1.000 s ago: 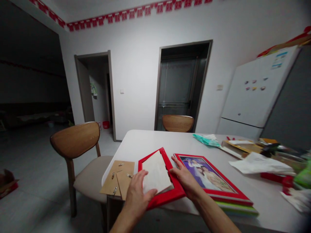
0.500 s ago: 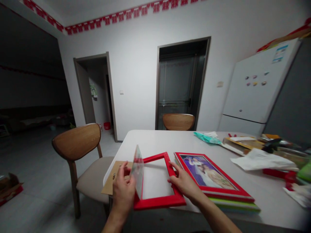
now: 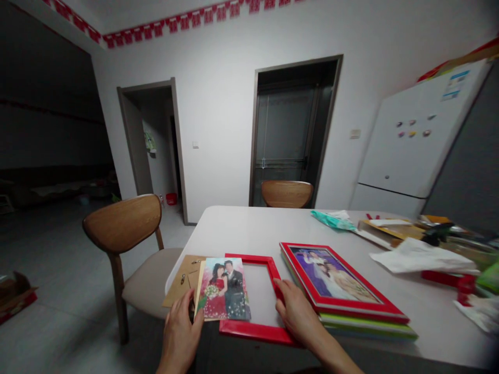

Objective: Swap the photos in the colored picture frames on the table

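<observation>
My left hand (image 3: 181,324) grips the left edge of a printed photograph (image 3: 226,293) showing a couple, one in a red dress and one in a dark suit. The photograph lies over the left part of an empty red picture frame (image 3: 259,332) at the table's front edge. My right hand (image 3: 296,306) is closed round the frame's right side. Under and left of the photograph is a brown backing board (image 3: 182,280) with small metal hangers. To the right, another red picture frame (image 3: 374,306) with a wedding photograph rests on a green-edged stack.
The white table (image 3: 249,223) has a turquoise packet (image 3: 333,220) at the back and white paper (image 3: 424,258) among clutter at right. Wooden chairs stand left (image 3: 125,223) and behind (image 3: 286,194). A white refrigerator (image 3: 413,150) is at the right.
The photograph has gone from standing upright at the frame's left side to lying face up across it. My left hand has moved slightly left and down; my right hand stays on the frame.
</observation>
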{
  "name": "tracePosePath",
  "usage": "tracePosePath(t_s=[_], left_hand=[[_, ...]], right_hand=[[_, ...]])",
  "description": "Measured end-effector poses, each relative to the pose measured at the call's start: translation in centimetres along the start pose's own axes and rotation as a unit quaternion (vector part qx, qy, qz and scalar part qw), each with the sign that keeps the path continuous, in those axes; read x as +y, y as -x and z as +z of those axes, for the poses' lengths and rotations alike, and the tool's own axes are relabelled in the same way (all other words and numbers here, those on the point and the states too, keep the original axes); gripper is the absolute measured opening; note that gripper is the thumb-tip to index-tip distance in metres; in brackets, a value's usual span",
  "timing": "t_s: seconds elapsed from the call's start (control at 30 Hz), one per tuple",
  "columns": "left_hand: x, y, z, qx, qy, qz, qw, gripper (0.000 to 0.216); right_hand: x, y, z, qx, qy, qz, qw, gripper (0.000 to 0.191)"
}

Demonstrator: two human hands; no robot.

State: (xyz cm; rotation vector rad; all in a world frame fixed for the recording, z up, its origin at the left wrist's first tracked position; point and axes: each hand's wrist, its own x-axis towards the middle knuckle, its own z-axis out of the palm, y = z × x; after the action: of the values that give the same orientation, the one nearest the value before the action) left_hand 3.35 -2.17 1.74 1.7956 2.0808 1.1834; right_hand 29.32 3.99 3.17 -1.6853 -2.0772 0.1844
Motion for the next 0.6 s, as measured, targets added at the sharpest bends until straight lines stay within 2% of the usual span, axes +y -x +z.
tracePosePath(t_s=[0.13, 0.23, 0.3, 0.37, 0.43, 0.53, 0.6], left_hand=[[-0.1, 0.4, 0.4, -0.006, -0.020, 0.085, 0.996, 0.040], [0.1, 0.6, 0.9, -0.031, -0.040, 0.160, 0.986, 0.046], [0.2, 0.5, 1.3, -0.052, -0.055, 0.194, 0.978, 0.049], [0.3, 0.2, 1.6, -0.066, -0.063, 0.221, 0.971, 0.050], [0.3, -0.1, 2.0, -0.068, -0.061, 0.238, 0.967, 0.052], [0.5, -0.7, 2.5, -0.067, -0.051, 0.249, 0.965, 0.057], [0.9, -1.0, 2.6, -0.066, -0.039, 0.257, 0.963, 0.061]], right_hand=[[-1.4, 0.3, -0.5, 0.021, -0.056, -0.023, 0.998, 0.043], [-3.1, -0.1, -0.1, -0.017, -0.182, -0.029, 0.983, 0.044], [-4.1, -0.8, 0.9, -0.042, -0.272, 0.005, 0.961, 0.048], [-5.0, -1.7, 2.0, -0.068, -0.368, 0.071, 0.925, 0.055], [-5.9, -2.4, 2.9, -0.103, -0.479, 0.124, 0.863, 0.059], [-7.5, -2.9, 2.9, -0.136, -0.613, 0.122, 0.769, 0.050], [-8.8, -2.8, 2.1, -0.135, -0.654, 0.112, 0.736, 0.042]])
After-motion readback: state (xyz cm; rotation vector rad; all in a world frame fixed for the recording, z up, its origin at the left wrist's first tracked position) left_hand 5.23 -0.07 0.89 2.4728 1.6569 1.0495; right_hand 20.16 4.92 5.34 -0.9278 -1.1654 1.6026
